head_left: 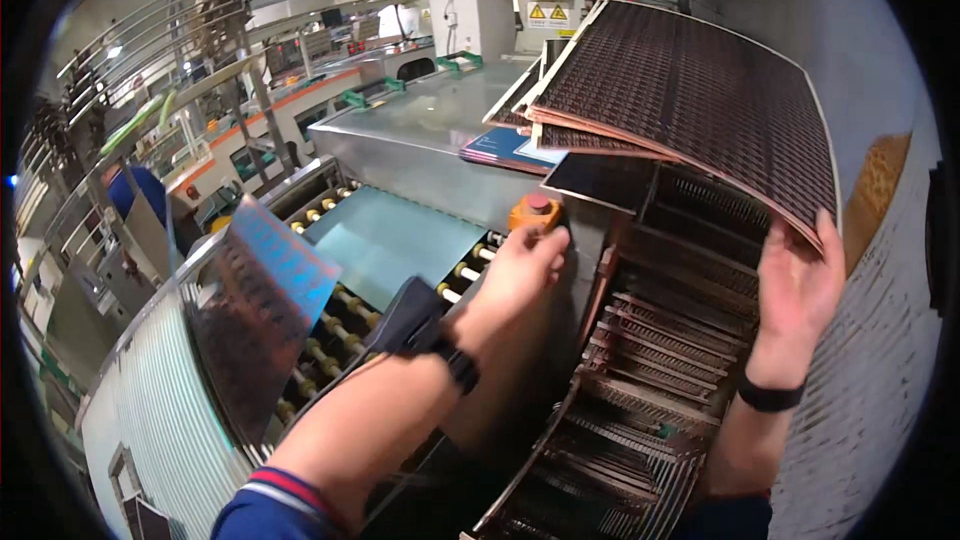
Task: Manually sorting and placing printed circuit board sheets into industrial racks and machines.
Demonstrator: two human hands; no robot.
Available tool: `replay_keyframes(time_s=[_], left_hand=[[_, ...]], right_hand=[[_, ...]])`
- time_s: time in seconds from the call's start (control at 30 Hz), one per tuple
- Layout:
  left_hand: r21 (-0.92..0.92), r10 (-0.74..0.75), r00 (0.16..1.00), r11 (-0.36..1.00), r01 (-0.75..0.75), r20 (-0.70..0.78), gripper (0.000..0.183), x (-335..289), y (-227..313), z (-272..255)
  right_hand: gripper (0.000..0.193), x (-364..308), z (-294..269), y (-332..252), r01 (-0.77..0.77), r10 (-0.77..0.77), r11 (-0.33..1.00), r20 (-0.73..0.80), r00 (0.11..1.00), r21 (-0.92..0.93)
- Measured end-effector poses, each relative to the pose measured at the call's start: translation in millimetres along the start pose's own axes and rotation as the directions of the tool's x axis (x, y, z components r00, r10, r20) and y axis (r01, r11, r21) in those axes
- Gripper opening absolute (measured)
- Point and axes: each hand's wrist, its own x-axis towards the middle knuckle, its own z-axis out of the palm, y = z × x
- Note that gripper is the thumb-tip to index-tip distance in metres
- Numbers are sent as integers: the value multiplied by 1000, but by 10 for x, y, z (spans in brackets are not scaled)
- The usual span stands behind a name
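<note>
Two hands | left hand (520, 275) at conveyor edge | right hand (800, 285) lifting panel (690, 90) edge

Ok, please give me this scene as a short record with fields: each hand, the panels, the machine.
left hand: rests on the machine edge beside the orange box with a red button
right hand: lifts the edge of copper patterned panels
rack: slotted, more panels inside
conveyor rollers: a teal sheet lies on them

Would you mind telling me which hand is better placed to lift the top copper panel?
The right hand: it already grips the edge of the top copper panel, while the left hand rests on the machine.
</note>
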Motion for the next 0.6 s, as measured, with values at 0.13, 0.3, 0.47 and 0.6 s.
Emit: replay_keyframes(time_s=[0.13,0.3,0.47,0.6], left_hand=[[-211,-180,982,964,163,-62,40,866,-107,152],[-258,124,992,959,-121,-2,26,1626,-251,272],[821,610,776,353,-448,161,41,2091,-185,-253],[916,439,814,-303,-264,380,59,1914,31,-333]], right_hand=[[22,-272,-200,-414,55,-53,997,47,998,-47],[24,-592,-517,-875,134,-123,980,85,989,-146],[27,-646,-660,-1050,130,-112,976,112,987,-173],[28,-678,-652,-1044,157,-144,976,95,985,-148]])
